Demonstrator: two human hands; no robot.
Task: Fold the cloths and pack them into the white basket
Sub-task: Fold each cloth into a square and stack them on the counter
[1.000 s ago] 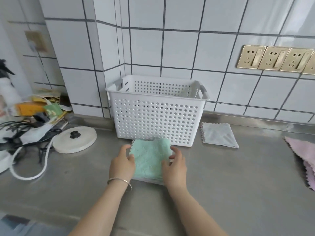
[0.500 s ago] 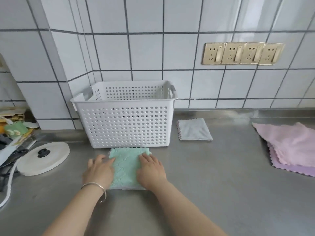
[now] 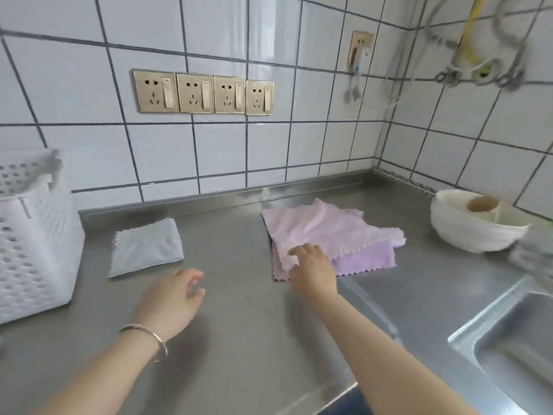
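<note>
Here, rumpled pink cloth (image 3: 326,229) overlies purple cloth (image 3: 365,259), scalloped edges; right hand (image 3: 312,266) pinches pink corner. Left hand (image 3: 173,298) hovers, fingers relaxed, holding nothing.

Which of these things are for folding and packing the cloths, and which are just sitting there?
For the job:
white basket
grey cloth, folded, lying beside the basket
pink cloth, pinched at its near edge by the right hand
purple cloth under the pink one
left hand, holding nothing

Just sitting there:
white bowls
wall sockets
sink
</note>
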